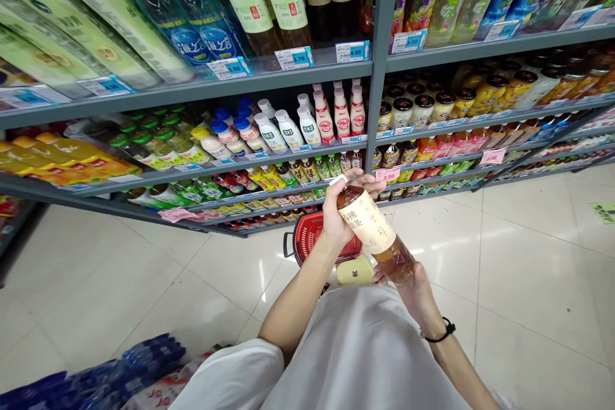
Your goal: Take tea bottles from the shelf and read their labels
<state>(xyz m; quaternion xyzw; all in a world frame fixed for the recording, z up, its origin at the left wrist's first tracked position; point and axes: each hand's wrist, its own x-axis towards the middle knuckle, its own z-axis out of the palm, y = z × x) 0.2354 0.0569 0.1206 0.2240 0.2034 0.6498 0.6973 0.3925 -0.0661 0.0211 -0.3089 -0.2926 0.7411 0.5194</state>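
Observation:
A bottle of tea (369, 221) with brown liquid and a cream label is tilted in front of my body, its white cap end up and to the left. My left hand (335, 214) is closed round its upper end near the cap, with some fingers showing behind it. At the lower end, my right hand (414, 285) grips the base from below. Under the bottle, a red shopping basket (307, 230) with a black handle and a pale yellow bag with a round stud (354, 271) are partly hidden by my arm and the bottle.
Grey shelving (307, 84) full of bottled drinks runs across the front, with price tags (295, 58) along its edges. Small white bottles (289, 130) stand on a middle shelf, glass jars (423, 109) to the right. Blue-wrapped packs (129, 371) lie on the tiled floor (202, 295) at lower left.

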